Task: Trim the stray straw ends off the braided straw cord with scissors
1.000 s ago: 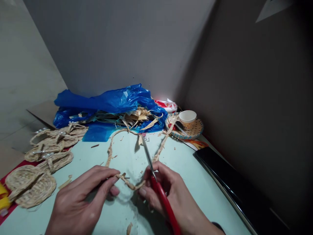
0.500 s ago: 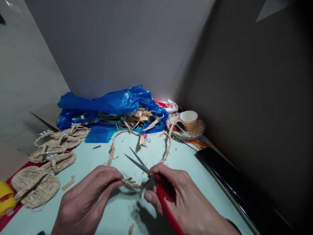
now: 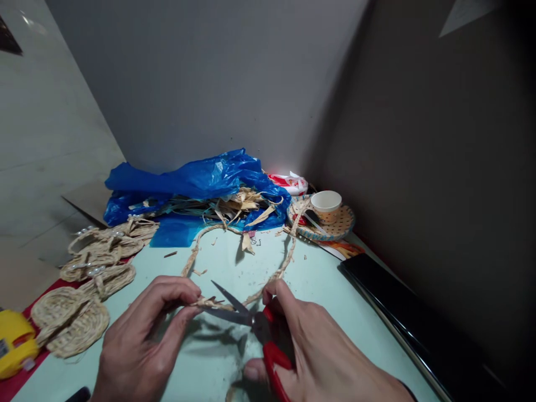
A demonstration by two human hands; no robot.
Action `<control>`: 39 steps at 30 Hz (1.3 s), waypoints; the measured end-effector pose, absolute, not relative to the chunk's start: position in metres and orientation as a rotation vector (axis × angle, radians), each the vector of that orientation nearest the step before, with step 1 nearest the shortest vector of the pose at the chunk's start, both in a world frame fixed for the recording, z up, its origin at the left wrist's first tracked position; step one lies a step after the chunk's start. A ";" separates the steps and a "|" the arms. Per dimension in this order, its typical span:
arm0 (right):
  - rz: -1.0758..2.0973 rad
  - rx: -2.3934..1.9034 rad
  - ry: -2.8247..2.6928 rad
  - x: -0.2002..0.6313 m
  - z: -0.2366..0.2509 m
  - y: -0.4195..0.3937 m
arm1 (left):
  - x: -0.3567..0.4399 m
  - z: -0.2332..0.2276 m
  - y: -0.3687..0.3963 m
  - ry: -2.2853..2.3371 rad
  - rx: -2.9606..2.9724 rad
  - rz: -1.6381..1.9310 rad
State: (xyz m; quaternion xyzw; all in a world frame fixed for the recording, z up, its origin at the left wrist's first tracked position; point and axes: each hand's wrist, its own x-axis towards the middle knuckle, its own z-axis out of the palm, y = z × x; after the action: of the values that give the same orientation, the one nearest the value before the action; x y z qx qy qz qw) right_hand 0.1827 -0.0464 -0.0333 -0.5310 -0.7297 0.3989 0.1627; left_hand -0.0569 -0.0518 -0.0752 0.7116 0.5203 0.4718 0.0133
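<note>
While braid (image 3: 213, 303) is pinched in left grip (image 3: 148, 329) | scissors (image 3: 260, 327), held in right grip (image 3: 312, 338), are aimed frame-left along it

I see a grey wall (image 3: 209, 84) meeting a shadowed wall (image 3: 439, 156) on the right. At left, my feed catches pale floor (image 3: 37, 134) with a glint (image 3: 33, 23); a green table (image 3: 335, 301) fills the corner.
</note>
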 end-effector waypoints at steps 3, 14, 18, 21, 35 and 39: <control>1.160 -1.580 -2.062 0.178 -0.033 -0.048 | -0.055 -0.079 -0.054 1.589 2.142 1.509; 1.255 -1.710 -2.058 0.173 -0.025 -0.052 | -0.056 -0.082 -0.054 1.446 2.108 1.455; 1.284 -1.535 -2.052 0.175 -0.031 -0.050 | -0.056 -0.082 -0.054 1.430 2.050 1.480; 1.275 -1.479 -2.036 0.177 -0.035 -0.050 | -0.056 -0.082 -0.055 1.438 2.006 1.512; 1.278 -1.482 -2.056 0.176 -0.035 -0.053 | -0.053 -0.084 -0.054 1.493 1.909 1.595; 1.256 -1.537 -2.116 0.177 -0.037 -0.055 | -0.053 -0.088 -0.055 1.504 1.858 1.616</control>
State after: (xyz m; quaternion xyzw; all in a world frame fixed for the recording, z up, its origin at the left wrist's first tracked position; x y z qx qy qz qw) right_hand 0.1766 -0.0550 -0.0371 -0.5261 -0.7240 0.4297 0.1199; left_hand -0.0535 -0.0553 -0.0876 0.6387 0.5171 0.5554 0.1279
